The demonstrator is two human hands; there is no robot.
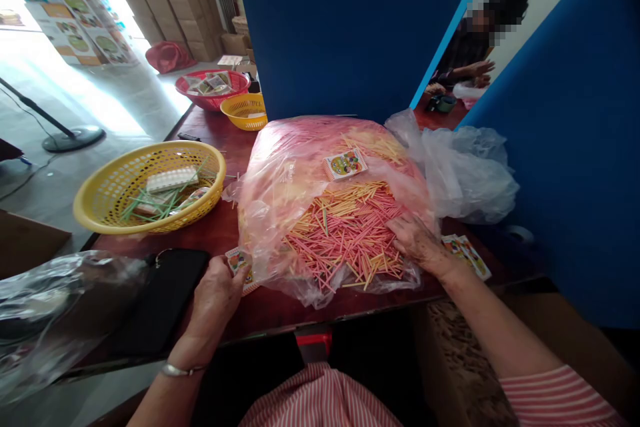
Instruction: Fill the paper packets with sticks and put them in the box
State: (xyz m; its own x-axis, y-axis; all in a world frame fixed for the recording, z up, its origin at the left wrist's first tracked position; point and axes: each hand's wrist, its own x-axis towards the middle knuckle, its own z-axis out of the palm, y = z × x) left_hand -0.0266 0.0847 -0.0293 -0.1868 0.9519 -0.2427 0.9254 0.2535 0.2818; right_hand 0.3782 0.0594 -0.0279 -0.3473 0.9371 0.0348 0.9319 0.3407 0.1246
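Note:
A large clear plastic bag [270,213] lies open on the table, full of thin pink and yellow sticks [345,233]. My right hand [415,240] is at the right side of the pile, its curled fingertips closed among the pink sticks. Left of the bag, my left hand [220,290] is closed around the edge of a small printed packet [239,261], partly covered by my fingers. Another printed packet [345,164] rests on top of the bag. More printed packets [467,256] lie beside my right wrist.
A yellow basket [87,203] at left contains green sticks and packs. Beyond are a red basket [185,95] and a smaller yellow basket [230,104]. A black flat object [175,287] and clear plastic lie front left. Blue partitions [345,27] stand behind; another person [467,47] sits beyond.

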